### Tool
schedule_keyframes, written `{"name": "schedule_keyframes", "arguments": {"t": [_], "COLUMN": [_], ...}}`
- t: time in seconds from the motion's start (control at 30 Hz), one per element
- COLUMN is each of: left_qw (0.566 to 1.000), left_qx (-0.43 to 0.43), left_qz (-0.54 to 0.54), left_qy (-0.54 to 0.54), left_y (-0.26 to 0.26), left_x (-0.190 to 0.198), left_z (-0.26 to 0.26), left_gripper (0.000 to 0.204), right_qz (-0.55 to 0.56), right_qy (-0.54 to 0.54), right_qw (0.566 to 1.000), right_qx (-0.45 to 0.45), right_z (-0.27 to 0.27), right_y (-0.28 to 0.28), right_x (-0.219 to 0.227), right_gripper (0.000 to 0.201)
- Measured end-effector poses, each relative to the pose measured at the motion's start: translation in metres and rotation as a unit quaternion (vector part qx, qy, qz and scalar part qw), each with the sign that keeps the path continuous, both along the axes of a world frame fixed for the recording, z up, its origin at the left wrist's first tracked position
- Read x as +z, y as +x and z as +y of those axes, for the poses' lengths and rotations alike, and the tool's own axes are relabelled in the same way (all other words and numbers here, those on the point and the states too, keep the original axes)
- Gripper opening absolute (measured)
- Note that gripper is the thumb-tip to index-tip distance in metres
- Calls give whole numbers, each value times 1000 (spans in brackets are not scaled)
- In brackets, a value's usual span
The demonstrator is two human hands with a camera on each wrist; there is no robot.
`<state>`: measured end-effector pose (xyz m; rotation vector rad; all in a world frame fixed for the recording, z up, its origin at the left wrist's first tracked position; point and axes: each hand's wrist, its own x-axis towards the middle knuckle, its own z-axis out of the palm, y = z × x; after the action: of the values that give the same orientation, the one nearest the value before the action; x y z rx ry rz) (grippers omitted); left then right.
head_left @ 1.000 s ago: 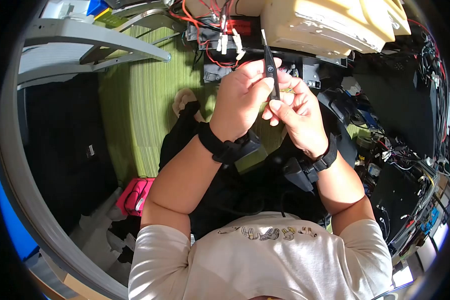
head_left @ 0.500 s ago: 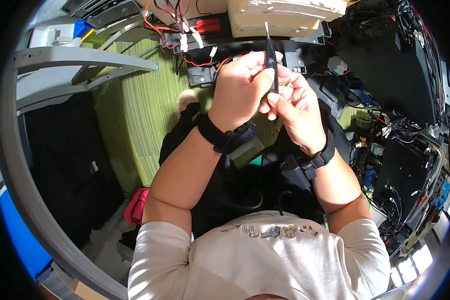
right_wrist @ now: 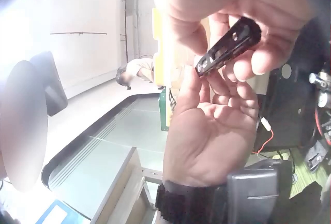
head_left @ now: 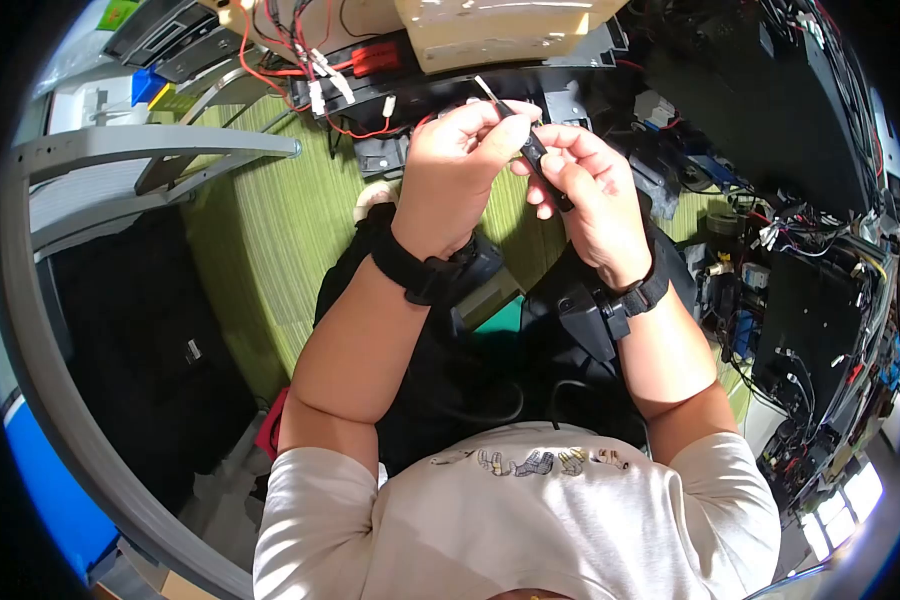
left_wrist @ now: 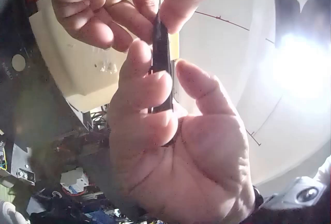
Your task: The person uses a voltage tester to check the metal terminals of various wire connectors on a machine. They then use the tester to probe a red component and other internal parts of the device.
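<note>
A slim black tool [head_left: 536, 160] with a thin pale tip slants to the upper left between both hands in the head view. My left hand [head_left: 457, 185] pinches it just behind the tip; my right hand [head_left: 605, 205] holds the lower part of the handle with thumb and fingers. In the left wrist view, curled fingers wrap the dark tool [left_wrist: 162, 53], and the other hand's finger and thumb meet near its narrow end. The right wrist view shows the handle's wide end [right_wrist: 248, 30] with openings along its side; fingers partly hide the rest.
A cream box [head_left: 500, 35] and white connectors on red wires [head_left: 342, 88] lie beyond the hands. Left stands a grey metal frame [head_left: 170, 138]. Dark equipment and tangled cables [head_left: 810, 240] fill the right side. Another person [right_wrist: 137, 72] is in the right wrist view's background.
The tool has turned from nearly upright to slanting left, with its tip swung left. My left hand has shifted slightly left. In the head view, the cream box and wires stand farther left.
</note>
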<state>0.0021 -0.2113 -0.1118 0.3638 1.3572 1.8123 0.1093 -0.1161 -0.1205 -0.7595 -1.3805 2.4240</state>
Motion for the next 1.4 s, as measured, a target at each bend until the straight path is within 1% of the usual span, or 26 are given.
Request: {"name": "schedule_keyframes", "arguments": {"t": [0.03,0.1,0.17,0.27,0.33,0.4,0.43,0.5,0.63,0.7,0.77,0.83,0.93,0.97,1.03,1.07,1.1,1.17,1.2,1.33,1.4], "left_qw": [1000,1000,999,998,997,993,993,977,977,993,992,991,972,972,984,990,990,994,992,990,981], "left_qx": [-5,-8,-19,-31,-31,-34,-35,-35,-19,-2,0,1,-48,-50,-55,-54,-58,-58,-61,-56,-45], "left_qz": [0,15,24,49,66,109,110,202,205,111,122,130,205,204,150,104,105,67,88,115,163], "left_qy": [-1,-4,-17,-26,-22,-32,-31,-53,-48,-27,-34,-40,-106,-106,-78,-71,-70,-61,-70,-63,-91], "left_y": [3,9,17,28,32,37,38,40,38,35,31,28,25,26,29,29,31,34,35,38,39], "left_x": [-1,-3,-3,-2,-1,-2,-3,-4,-7,-5,-5,-7,-8,-8,-11,-9,-6,-1,-4,-9,-10], "left_z": [2,7,11,16,16,16,17,19,23,25,26,26,26,27,32,34,35,37,36,35,35], "left_gripper": [18,19,19,19,19,20,20,20,19,18,17,16,15,15,15,16,16,16,16,16,16], "right_qz": [-4,-7,-11,12,12,15,17,17,21,23,20,17,12,10,19,19,21,22,21,24,28], "right_qy": [-4,7,33,14,20,26,19,13,-10,-16,-46,-45,-52,-57,-60,-62,-63,-59,-53,-48,-49], "right_qw": [1000,1000,999,999,999,999,999,999,999,999,998,999,998,998,997,997,997,996,997,997,997], "right_qx": [6,-12,-9,-29,-32,-30,-32,-38,-27,-18,-24,-21,-23,-28,-37,-41,-45,-59,-55,-51,-49], "right_z": [2,4,8,10,11,11,12,14,19,21,22,24,27,28,28,28,29,28,28,28,27], "right_y": [3,10,20,30,36,39,41,45,40,33,28,26,28,30,35,36,37,41,42,45,44], "right_x": [-1,-2,-4,-8,-3,-3,-4,-6,-6,-7,-10,-15,-16,-15,-15,-13,-11,-13,-13,-16,-18], "right_gripper": [20,19,17,14,13,13,13,12,12,13,12,12,11,10,11,12,12,14,14,13,14]}}
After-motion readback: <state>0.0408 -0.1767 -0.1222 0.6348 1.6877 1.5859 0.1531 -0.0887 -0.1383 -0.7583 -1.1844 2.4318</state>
